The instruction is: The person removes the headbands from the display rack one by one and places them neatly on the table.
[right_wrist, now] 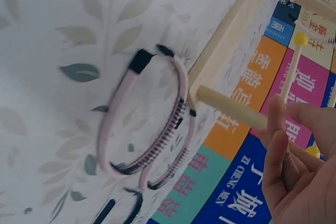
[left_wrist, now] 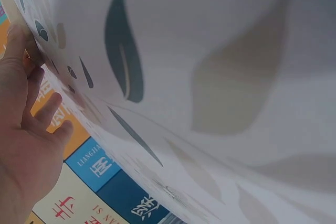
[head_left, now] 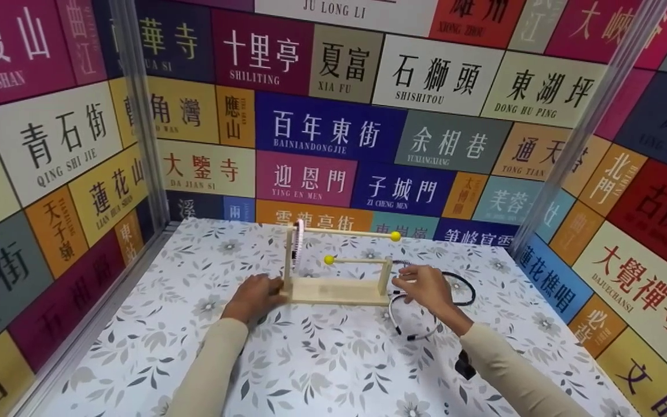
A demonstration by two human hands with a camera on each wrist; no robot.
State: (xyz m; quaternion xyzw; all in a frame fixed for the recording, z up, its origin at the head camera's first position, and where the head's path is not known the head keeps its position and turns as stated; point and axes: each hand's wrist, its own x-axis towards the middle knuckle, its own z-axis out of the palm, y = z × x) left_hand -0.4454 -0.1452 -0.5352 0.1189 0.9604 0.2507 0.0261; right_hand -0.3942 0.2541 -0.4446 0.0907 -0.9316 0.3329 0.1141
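Note:
A pale wooden stand (head_left: 339, 292) has two posts, each bearing a rod tipped with a yellow ball. A pink-and-dark toothed headband (head_left: 300, 246) hangs on the upper rod, by the taller left post. My left hand (head_left: 255, 296) holds the left end of the base. In the left wrist view, its thumb and forefinger pinch the wood. Beside the short right post is my right hand (head_left: 426, 286), fingers loosely bent with nothing seen in them. The right wrist view has its fingertips overlapping the post end; I cannot tell if they touch.
Several headbands lie on the table right of the stand, among them a pale one (head_left: 392, 318) and a black one (head_left: 472, 289). The table (head_left: 322, 365) has a leaf-print cover. Walls with coloured name panels (head_left: 327, 127) rise behind and at both sides.

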